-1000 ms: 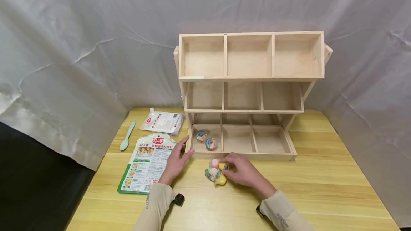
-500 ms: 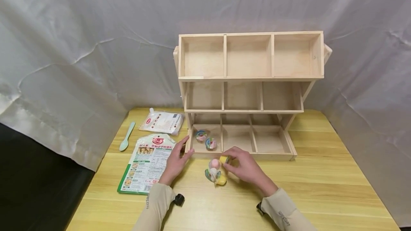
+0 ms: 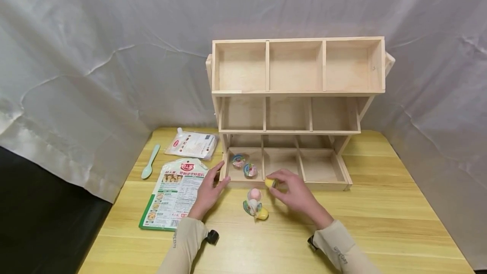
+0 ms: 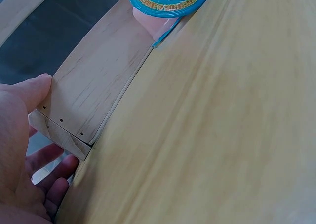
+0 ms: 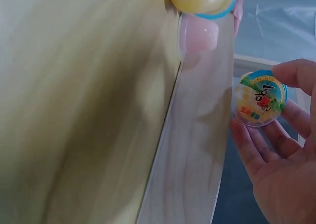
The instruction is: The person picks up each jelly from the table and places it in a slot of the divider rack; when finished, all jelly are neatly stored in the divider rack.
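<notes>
My right hand (image 3: 294, 191) pinches a yellow jelly cup (image 3: 270, 182) between thumb and fingers, close to the front board of the wooden rack's bottom tray (image 3: 304, 185). The right wrist view shows the cup's printed lid (image 5: 259, 98) facing the camera. My left hand (image 3: 207, 193) grips the tray's front left corner, its thumb (image 4: 37, 91) on the front board and other fingers bent around the side. On the table before the tray lies a small cluster with a pink jelly cup (image 3: 254, 194) and a yellow one (image 3: 262, 213). Two jelly cups (image 3: 250, 170) sit in the bottom left compartment.
The rack has three stepped tiers, its top tier (image 3: 296, 93) highest at the back. Left of it lie a green-edged food packet (image 3: 176, 195), a white spouted pouch (image 3: 195, 145) and a pale green spoon (image 3: 151, 162). Grey cloth (image 3: 114, 33) hangs around the table.
My right hand has lifted the yellow jelly cup away from the cluster and moved it up and right toward the tray's front board. The left hand stays at the corner.
</notes>
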